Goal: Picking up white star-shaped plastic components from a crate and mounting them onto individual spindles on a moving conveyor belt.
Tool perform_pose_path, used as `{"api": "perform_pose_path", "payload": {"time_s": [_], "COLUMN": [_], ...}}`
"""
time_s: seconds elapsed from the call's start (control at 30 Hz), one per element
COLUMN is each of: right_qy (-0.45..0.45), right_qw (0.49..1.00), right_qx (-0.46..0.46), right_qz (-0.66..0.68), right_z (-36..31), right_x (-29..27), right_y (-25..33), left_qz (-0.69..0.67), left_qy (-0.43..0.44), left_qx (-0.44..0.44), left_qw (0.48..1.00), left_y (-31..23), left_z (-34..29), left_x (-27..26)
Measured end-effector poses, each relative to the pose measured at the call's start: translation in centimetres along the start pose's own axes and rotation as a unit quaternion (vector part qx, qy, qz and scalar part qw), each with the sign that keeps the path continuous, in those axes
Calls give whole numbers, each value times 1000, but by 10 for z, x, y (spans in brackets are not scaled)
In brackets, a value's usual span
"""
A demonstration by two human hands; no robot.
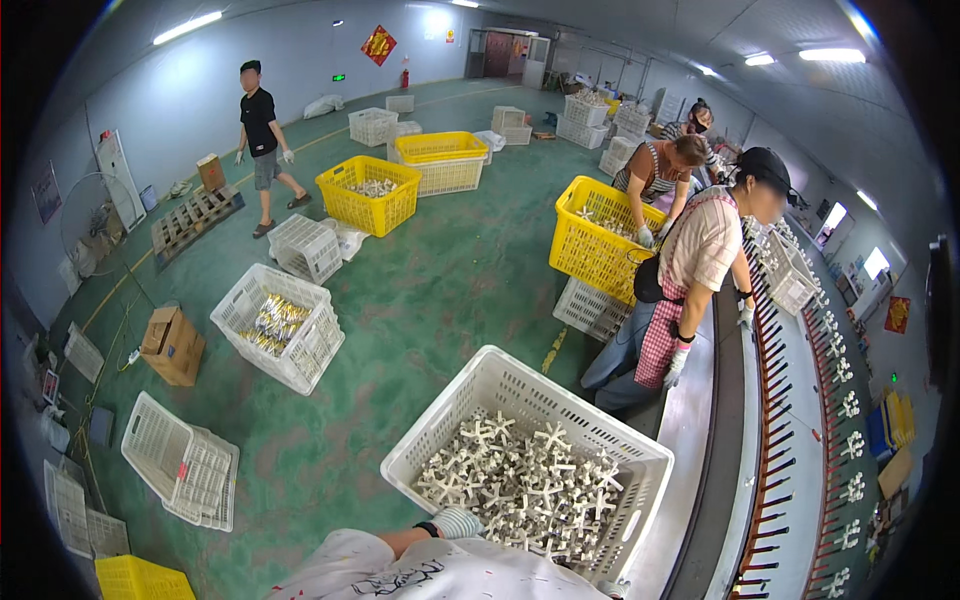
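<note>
A white plastic crate (540, 375) stands close in front of me, heaped with small whitish branched parts (525, 480) shaped like stars or crosses. My left hand (458, 522), in a grey-and-white striped glove with a dark band at the wrist, is closed over the crate's near rim on the left side. Only a sliver of my right hand (613, 589) shows at the lower edge, by the crate's near right corner. Its fingers are hidden, so its grip cannot be made out.
To my right runs a long conveyor line (770, 450) with dark pegs and branched parts. Gloved co-workers (710, 240) stand along it by a yellow crate (590, 245). More crates (285, 330), a cardboard box (173, 345) and a pallet (197, 222) stand left. Another person (262, 140) walks there.
</note>
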State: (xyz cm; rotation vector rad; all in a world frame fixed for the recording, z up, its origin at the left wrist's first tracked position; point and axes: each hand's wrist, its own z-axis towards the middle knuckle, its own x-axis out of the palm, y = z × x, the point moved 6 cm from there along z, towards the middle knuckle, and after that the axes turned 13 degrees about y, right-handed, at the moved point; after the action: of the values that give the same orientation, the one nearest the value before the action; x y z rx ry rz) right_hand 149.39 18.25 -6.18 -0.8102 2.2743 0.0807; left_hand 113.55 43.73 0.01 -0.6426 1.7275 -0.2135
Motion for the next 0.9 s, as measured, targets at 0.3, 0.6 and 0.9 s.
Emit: {"api": "perform_pose_path", "payload": {"time_s": [0.3,0.6,0.9], "right_qy": [34,-56,-135], "right_qw": [997,982,974], "right_qx": [-49,-82,-90], "right_qz": [-54,-162,160], "right_z": [30,31,35], "right_x": [13,16,16], "right_y": [-5,-7,-19], "left_qz": [-2,-9,23], "left_qy": [58,109,141], "left_qx": [-89,-103,-136], "left_qw": [994,989,980], "left_y": [1,-7,-27], "left_z": [5,21,24], "left_x": [11,22,3]}}
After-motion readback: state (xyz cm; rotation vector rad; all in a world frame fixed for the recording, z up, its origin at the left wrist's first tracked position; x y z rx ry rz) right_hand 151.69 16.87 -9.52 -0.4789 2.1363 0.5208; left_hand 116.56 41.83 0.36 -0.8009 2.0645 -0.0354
